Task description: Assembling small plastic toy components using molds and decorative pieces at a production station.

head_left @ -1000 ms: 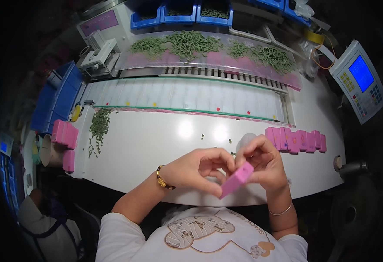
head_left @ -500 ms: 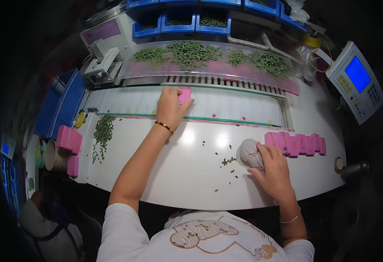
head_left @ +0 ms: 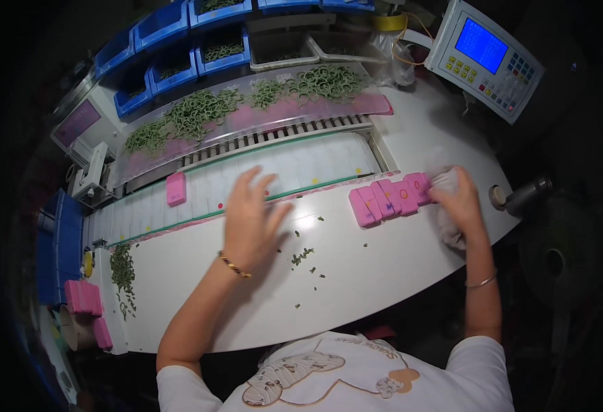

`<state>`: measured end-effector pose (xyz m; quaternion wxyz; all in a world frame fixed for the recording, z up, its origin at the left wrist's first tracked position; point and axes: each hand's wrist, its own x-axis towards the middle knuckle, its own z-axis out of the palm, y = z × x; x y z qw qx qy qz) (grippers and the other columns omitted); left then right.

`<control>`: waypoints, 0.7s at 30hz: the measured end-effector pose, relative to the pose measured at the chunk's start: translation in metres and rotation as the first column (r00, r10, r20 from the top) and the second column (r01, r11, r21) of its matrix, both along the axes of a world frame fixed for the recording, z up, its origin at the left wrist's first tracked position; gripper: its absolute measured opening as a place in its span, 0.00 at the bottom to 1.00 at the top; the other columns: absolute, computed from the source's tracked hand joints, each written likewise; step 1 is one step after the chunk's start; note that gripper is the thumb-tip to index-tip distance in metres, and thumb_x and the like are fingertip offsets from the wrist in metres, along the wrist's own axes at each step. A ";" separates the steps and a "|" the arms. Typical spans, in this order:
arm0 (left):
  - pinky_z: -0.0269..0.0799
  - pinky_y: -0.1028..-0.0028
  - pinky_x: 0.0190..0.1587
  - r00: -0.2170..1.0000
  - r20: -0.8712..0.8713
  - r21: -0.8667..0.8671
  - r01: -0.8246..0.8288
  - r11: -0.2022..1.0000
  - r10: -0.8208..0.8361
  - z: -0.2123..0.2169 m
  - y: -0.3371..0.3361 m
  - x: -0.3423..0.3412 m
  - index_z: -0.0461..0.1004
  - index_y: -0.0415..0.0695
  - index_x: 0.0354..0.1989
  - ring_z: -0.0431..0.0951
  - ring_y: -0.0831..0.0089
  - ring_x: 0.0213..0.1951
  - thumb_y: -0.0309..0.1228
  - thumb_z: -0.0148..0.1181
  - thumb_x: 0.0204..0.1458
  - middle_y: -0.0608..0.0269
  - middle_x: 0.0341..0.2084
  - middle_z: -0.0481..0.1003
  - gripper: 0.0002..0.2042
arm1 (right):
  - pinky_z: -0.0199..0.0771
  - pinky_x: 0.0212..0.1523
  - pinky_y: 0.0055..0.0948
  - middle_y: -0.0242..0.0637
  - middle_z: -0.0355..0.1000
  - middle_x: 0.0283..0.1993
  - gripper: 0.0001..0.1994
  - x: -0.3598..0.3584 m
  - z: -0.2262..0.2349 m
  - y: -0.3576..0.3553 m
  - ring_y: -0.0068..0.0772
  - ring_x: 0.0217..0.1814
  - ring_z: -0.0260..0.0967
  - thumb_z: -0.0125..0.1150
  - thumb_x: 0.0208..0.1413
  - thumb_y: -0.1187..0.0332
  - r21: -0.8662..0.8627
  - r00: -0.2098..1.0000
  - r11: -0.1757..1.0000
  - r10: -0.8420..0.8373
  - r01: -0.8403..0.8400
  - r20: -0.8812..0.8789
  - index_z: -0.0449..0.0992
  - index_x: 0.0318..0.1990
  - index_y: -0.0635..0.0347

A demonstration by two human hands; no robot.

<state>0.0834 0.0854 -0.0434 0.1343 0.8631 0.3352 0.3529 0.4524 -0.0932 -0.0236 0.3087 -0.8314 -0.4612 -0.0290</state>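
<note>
My left hand is over the near edge of the white conveyor belt, its fingers spread and nothing in them. Farther left on the belt a pink block stands alone. My right hand grips a grey cloth bundle, blurred by motion, part of which hangs below the fingers. It is at the right end of a row of pink blocks with small coloured marks, pushed close together on the white table. Whether the hand touches the last block I cannot tell.
Green rings lie heaped on a clear tray behind the belt, below blue bins. Small green pieces are scattered on the table, with a pile at left. A control panel stands at the far right.
The view has turned to the right. My left hand has let go of the pink block, which stays on the belt. My right hand has carried the cloth bundle to the row's right end.
</note>
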 end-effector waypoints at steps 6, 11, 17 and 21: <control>0.54 0.54 0.67 0.944 -0.105 0.013 0.315 0.949 -0.312 -0.011 -0.039 0.111 0.66 0.41 0.61 0.58 0.48 0.66 0.48 0.62 0.53 0.44 0.65 0.58 0.31 | 0.75 0.45 0.33 0.52 0.75 0.43 0.30 0.119 -0.033 0.005 0.42 0.44 0.75 0.72 0.37 0.63 -0.137 0.937 0.969 -0.236 0.207 -0.258 0.71 0.48 0.72; 0.49 0.57 0.69 0.877 -0.269 0.027 0.419 0.907 -0.397 -0.039 -0.050 0.169 0.58 0.38 0.66 0.56 0.52 0.67 0.52 0.56 0.56 0.47 0.65 0.59 0.36 | 0.74 0.42 0.33 0.46 0.75 0.39 0.27 0.102 -0.036 0.020 0.36 0.39 0.74 0.73 0.38 0.62 -0.134 0.917 0.980 -0.187 0.148 -0.351 0.72 0.45 0.70; 0.49 0.58 0.69 0.853 -0.297 -0.030 0.441 0.897 -0.429 -0.026 -0.031 0.101 0.58 0.39 0.66 0.57 0.53 0.67 0.51 0.59 0.53 0.49 0.64 0.61 0.37 | 0.75 0.42 0.36 0.49 0.77 0.38 0.27 0.031 -0.026 0.017 0.42 0.39 0.76 0.74 0.36 0.59 -0.188 0.951 0.981 -0.104 0.050 -0.292 0.73 0.43 0.67; 0.50 0.57 0.69 0.824 -0.372 -0.042 0.444 0.895 -0.427 -0.016 -0.004 0.020 0.59 0.41 0.66 0.57 0.54 0.67 0.51 0.60 0.51 0.51 0.65 0.61 0.38 | 0.74 0.36 0.26 0.41 0.76 0.36 0.20 -0.049 0.001 0.028 0.26 0.34 0.75 0.72 0.43 0.71 -0.071 0.789 0.986 0.076 -0.149 -0.609 0.73 0.44 0.67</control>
